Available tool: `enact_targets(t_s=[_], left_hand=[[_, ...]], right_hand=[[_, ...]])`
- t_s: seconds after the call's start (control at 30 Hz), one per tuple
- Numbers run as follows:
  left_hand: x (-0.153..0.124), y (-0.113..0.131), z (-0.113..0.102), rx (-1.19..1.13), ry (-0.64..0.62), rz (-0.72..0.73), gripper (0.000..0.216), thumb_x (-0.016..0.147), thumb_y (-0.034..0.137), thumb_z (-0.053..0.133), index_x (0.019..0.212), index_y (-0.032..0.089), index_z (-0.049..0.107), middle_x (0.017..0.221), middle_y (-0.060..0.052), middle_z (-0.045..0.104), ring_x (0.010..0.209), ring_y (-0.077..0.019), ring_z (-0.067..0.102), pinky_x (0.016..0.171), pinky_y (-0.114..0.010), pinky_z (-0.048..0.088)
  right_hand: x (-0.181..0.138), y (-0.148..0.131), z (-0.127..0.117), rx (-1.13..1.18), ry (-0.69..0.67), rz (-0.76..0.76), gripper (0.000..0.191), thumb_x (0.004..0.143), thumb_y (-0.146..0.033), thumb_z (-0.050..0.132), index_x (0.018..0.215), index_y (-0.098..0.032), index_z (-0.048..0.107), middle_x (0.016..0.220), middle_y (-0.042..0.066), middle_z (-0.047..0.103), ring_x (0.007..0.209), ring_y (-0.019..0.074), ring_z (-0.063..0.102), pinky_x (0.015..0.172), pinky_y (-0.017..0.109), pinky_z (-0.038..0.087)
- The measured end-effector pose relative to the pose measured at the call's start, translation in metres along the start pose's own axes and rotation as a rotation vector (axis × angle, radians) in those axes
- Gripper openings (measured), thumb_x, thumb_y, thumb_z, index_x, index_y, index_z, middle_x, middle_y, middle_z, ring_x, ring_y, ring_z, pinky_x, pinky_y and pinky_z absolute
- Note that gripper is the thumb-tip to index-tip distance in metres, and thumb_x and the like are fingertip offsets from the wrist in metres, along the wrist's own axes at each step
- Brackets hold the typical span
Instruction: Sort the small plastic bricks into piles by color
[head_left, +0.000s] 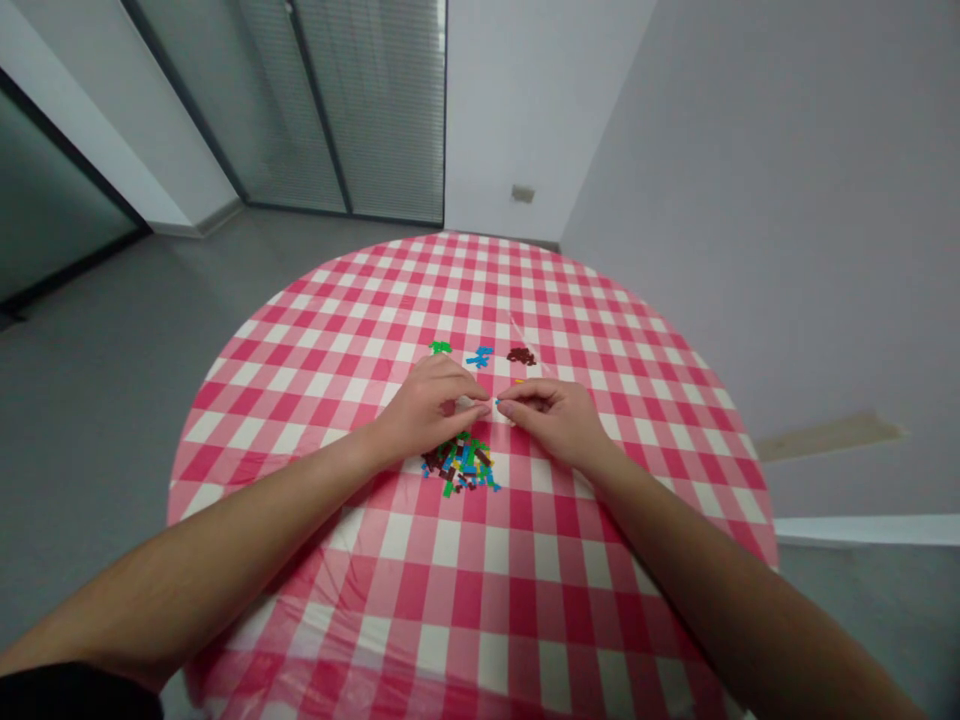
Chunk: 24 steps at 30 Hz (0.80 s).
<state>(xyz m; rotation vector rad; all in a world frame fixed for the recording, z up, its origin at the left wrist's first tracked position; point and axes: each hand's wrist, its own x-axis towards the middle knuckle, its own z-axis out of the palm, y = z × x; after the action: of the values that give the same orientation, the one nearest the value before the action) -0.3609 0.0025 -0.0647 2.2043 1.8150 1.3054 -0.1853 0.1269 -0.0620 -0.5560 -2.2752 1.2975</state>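
Observation:
My right hand [559, 418] pinches a tiny blue plastic piece [497, 401] between thumb and fingertips. Close to its left, my left hand [431, 402] has thumb and forefinger drawn together; whatever is between them is too small to make out. Just below the left hand lies a mixed pile of small plastic pieces [461, 468] in brown, blue, green and yellow, partly covered by that hand. Beyond my hands are little groups of green pieces [440, 347], blue pieces [480, 356] and brown pieces [521, 356]. Some yellow [519, 381] shows behind the right fingers, mostly hidden.
A round table with a red-and-white checked cloth [457, 600] bears everything. The cloth is wrinkled at the near left. Glass partitions [360, 110] stand beyond the table at the left, and a pale wall [787, 250] rises along the right.

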Motion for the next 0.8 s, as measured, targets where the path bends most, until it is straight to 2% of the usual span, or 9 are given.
enact_targets(t_s=[0.17,0.43,0.6,0.8], left_hand=[[0.0,0.005,0.0016,-0.004,0.031,0.028,0.009,0.089,0.028,0.065,0.083,0.023,0.069,0.081,-0.001,0.073,0.081,-0.0178,0.061,0.08,-0.035,0.045],[-0.0013,0.0032,0.0028,-0.001,0.029,0.003,0.01,0.09,0.029,0.063,0.084,0.024,0.069,0.08,0.0,0.073,0.081,-0.0178,0.062,0.082,-0.037,0.046],[-0.0012,0.0039,0.0036,-0.002,0.028,-0.008,0.013,0.09,0.028,0.062,0.081,0.022,0.069,0.077,-0.001,0.072,0.078,-0.0176,0.061,0.08,-0.036,0.045],[-0.0009,0.0062,0.0049,-0.035,-0.025,-0.01,0.01,0.089,0.021,0.06,0.085,0.02,0.07,0.08,-0.002,0.073,0.079,-0.0175,0.062,0.079,-0.035,0.047]], right_hand=[[0.0002,0.0006,0.0044,0.154,-0.042,0.032,0.022,0.078,-0.038,0.071,0.085,-0.018,0.076,0.08,0.005,0.076,0.069,0.0168,0.067,0.062,0.028,0.052],[0.0002,-0.0017,0.0037,0.189,-0.076,0.05,0.019,0.079,-0.036,0.07,0.086,-0.019,0.076,0.084,0.005,0.076,0.074,0.0176,0.069,0.07,0.031,0.055],[0.0008,0.001,0.0053,0.194,-0.046,0.051,0.021,0.077,-0.037,0.071,0.084,-0.018,0.075,0.081,0.006,0.075,0.071,0.0166,0.067,0.065,0.029,0.053],[0.0005,0.0027,0.0081,0.128,-0.036,0.066,0.026,0.076,-0.041,0.072,0.083,-0.016,0.075,0.072,0.005,0.072,0.059,0.0134,0.059,0.054,0.026,0.046]])
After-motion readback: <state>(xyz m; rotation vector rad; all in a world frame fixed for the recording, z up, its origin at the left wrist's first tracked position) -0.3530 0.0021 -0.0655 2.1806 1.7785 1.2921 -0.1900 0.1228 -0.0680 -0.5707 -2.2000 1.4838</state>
